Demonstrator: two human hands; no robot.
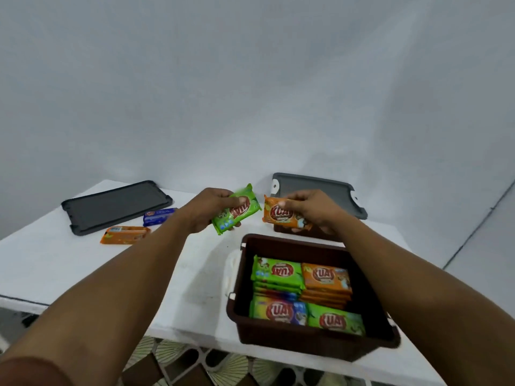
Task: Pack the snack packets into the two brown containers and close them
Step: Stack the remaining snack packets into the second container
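Note:
My left hand [207, 211] grips a green snack packet [237, 210] above the table. Beside it my right hand [312, 208] holds an orange snack packet [280, 213] by its top edge. Both packets hang behind the near brown container [245, 274], which stands open at the table's front and holds several green and orange packets in stacks. A second brown container [281, 228] sits behind it, mostly hidden by my right hand and the orange packet. An orange packet [124, 234] and a blue packet [159, 216] lie on the table to the left.
A dark grey lid [111, 204] lies flat at the table's back left. A lighter grey lid [317, 190] lies at the back right against the wall. The white table [69, 260] ends at a front edge, with patterned floor tiles below.

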